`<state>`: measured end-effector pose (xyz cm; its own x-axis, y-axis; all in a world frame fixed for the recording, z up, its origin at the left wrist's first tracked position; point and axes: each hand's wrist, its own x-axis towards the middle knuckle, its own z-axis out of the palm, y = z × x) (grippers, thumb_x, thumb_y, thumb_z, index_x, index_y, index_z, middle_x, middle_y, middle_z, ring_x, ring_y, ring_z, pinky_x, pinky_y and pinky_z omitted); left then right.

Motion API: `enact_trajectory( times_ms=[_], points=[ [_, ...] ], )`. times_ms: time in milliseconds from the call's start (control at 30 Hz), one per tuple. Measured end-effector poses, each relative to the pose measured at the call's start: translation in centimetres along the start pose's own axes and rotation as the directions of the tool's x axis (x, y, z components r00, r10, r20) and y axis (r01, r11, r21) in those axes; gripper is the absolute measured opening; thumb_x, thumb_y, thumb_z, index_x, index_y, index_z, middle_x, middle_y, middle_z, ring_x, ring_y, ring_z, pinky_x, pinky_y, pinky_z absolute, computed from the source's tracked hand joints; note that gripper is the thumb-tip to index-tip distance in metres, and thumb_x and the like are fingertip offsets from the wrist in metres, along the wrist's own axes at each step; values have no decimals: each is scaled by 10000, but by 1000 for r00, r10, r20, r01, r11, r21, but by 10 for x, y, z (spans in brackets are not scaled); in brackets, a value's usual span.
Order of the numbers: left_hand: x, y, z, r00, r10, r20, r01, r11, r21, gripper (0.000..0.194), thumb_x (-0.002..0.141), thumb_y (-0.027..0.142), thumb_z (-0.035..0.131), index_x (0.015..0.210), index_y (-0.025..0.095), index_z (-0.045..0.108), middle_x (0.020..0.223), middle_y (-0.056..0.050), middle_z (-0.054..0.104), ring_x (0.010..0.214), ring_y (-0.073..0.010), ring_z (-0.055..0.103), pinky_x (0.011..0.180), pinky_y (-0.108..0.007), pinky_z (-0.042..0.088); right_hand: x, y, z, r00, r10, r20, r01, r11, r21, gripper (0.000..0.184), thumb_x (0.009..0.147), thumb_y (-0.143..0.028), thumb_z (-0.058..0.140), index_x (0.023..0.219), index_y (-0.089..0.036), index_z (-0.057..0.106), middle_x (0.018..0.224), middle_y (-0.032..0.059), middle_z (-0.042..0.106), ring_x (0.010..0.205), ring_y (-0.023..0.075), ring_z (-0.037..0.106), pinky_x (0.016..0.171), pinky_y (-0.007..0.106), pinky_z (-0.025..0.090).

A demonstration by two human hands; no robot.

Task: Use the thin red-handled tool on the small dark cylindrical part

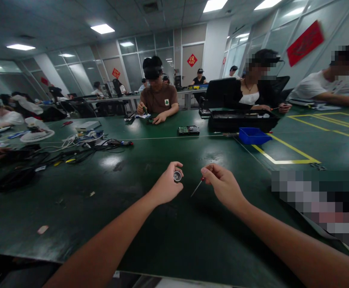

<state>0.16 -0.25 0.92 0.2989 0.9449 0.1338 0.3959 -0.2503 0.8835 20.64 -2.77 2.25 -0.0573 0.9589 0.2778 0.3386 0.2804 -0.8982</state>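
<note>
My left hand (167, 185) is closed around a small round metal part (177, 176), whose hollow face with dark openings points toward the camera. To its right, my right hand (222, 182) pinches a thin screwdriver (197, 187) with a red collar. The screwdriver's shaft slants down and left, and its tip is apart from the metal part. Fingers cover most of the screwdriver's handle. Both hands are over the near middle of the green table (162, 248).
A hard drive with a green board (188, 130) lies ahead. Right of it stand a blue bin (254, 136) and a long black tray (243, 121). Tangled cables (72, 154) and a white fan-like part (37, 134) cover the left. Co-workers sit across the table.
</note>
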Motion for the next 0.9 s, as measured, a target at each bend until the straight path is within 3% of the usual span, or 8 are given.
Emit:
enact_trajectory(
  times_ms=[67,200,333,533,733,900],
  points=[
    [-2,-5,-1,997,34,-66,-30,998,54,568,675,-46,527,1176,217,484,1082,-70,619,957,-194,597,837,-336,458,-1,-1,0,998,-27,-55,32,995,97,255,911,-446,579,888,-203,654,767,29,685,729,192,653,699,349,526],
    [-3,-11,-4,993,66,-95,-56,993,107,305,782,43,606,1031,218,601,1091,-67,654,1018,-229,612,909,-389,468,-3,0,1,994,-49,-102,69,975,212,255,904,-443,605,1011,-217,658,867,54,726,817,216,699,791,405,563],
    [-4,-15,-7,983,161,-86,-149,980,132,312,789,79,667,1060,232,664,1174,-60,668,1135,-245,599,1029,-427,425,-5,7,4,994,-71,-88,84,984,155,244,926,-428,599,1044,-220,648,928,61,737,885,221,713,835,416,566],
    [-4,-15,-7,990,101,-95,-90,989,119,356,778,103,708,1112,222,675,1144,-66,701,1093,-250,631,1011,-430,449,-8,9,8,993,-105,-48,108,992,60,236,949,-422,569,1061,-224,633,960,68,750,926,231,726,836,408,566],
    [-3,-19,-6,984,174,-44,-166,975,145,376,775,130,726,1133,242,699,1168,-66,705,1124,-261,628,1043,-449,433,-8,4,5,985,-132,-109,121,988,-100,250,940,-450,568,1027,-229,647,932,66,763,885,245,731,786,404,557],
    [-4,-18,-7,985,157,-65,-148,981,124,392,780,152,739,1157,253,698,1186,-62,703,1149,-263,623,1059,-452,429,-6,9,4,987,-130,-96,123,990,-72,269,946,-458,551,1031,-221,646,924,70,763,864,241,732,755,388,556]
  ],
)
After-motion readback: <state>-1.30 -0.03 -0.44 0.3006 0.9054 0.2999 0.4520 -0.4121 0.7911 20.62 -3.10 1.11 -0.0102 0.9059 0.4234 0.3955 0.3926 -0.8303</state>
